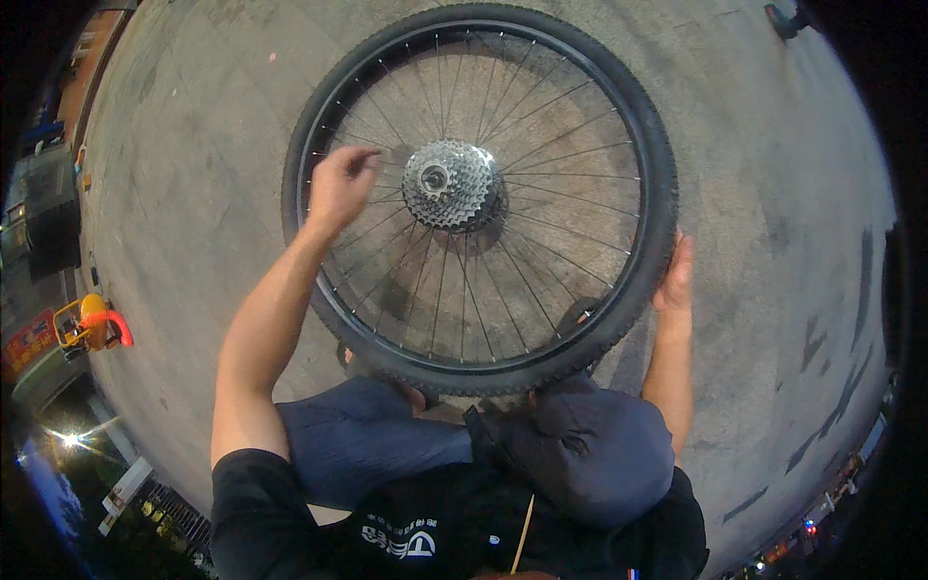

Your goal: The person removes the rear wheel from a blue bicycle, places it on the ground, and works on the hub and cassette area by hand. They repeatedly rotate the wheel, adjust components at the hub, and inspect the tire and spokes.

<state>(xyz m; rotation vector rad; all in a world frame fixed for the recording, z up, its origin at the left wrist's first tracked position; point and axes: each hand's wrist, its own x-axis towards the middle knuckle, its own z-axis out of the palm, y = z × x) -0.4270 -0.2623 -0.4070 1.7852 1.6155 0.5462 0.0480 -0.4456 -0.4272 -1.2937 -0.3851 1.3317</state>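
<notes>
A bicycle wheel (661, 145) with a black knobby tyre and thin spokes rests at my knees, face up toward me. At its centre is a silver multi-sprocket cassette (454, 198). My left hand (343, 184) is over the spokes, left of the cassette, with curled fingers near a spoke; whether it holds anything is hidden. My right hand (675, 271) grips the tyre's right side, its fingertips partly hidden behind it.
Grey paved ground (184, 174) surrounds me. A yellow machine (94, 319) with a red curved part stands at the left. A dark object (785, 21) is at the top right. Buildings and lights line the rim of the view.
</notes>
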